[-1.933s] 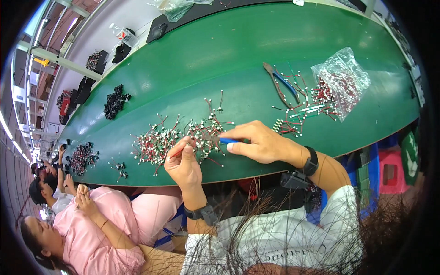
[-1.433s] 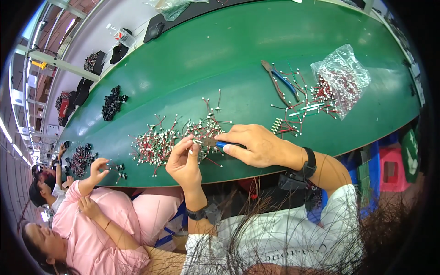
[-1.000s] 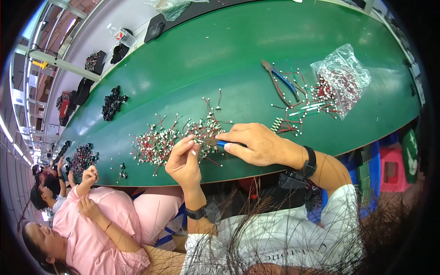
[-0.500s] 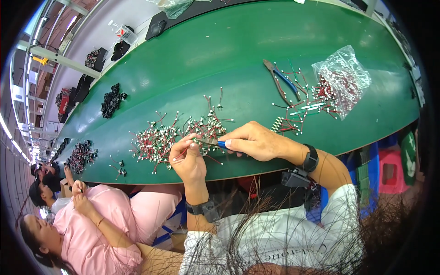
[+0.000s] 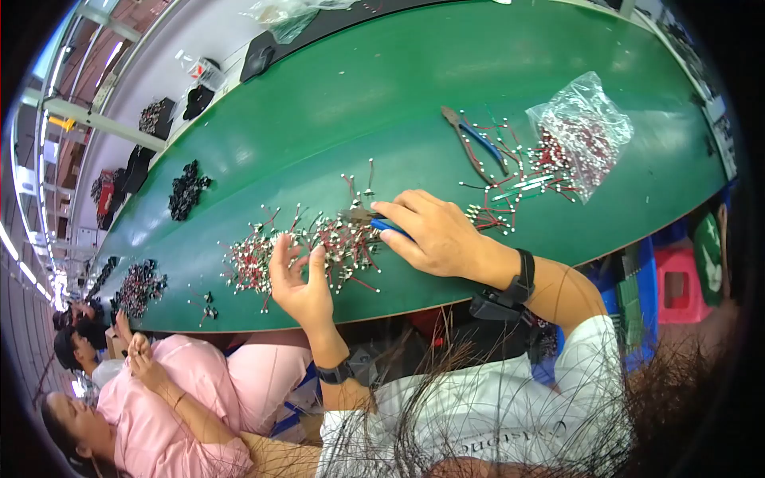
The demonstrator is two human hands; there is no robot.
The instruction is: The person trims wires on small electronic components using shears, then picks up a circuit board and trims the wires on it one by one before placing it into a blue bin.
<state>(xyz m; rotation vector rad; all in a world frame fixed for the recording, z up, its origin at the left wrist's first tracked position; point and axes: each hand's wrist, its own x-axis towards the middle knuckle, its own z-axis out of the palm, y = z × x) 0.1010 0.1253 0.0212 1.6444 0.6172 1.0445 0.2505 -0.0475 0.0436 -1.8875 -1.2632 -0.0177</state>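
The person is working at a long green table [image 5: 446,72], sorting through a heap of small red wired parts [image 5: 311,243] lying near its front edge. The left hand [image 5: 301,279] is hovering at the near side of the heap, palm turned up and fingers spread loosely, nothing gripped in it as far as can be seen. The right hand [image 5: 430,231] is resting just beside the heap's right end, fingers curled around a blue-handled tool [image 5: 390,229] (only the handle end is showing, so the kind of tool cannot be told). The two hands are sitting apart, with the heap between them.

Further right, a pair of blue-handled cutters [image 5: 478,147] is lying near a clear plastic bag [image 5: 582,131] of more red parts, with loose pieces scattered between. Black parts are piled in a dark heap [image 5: 187,187] well off to the left.

Doing this well probably means lifting one part free at a time, since the thin leads are tangling, and keeping the tool steady and close.
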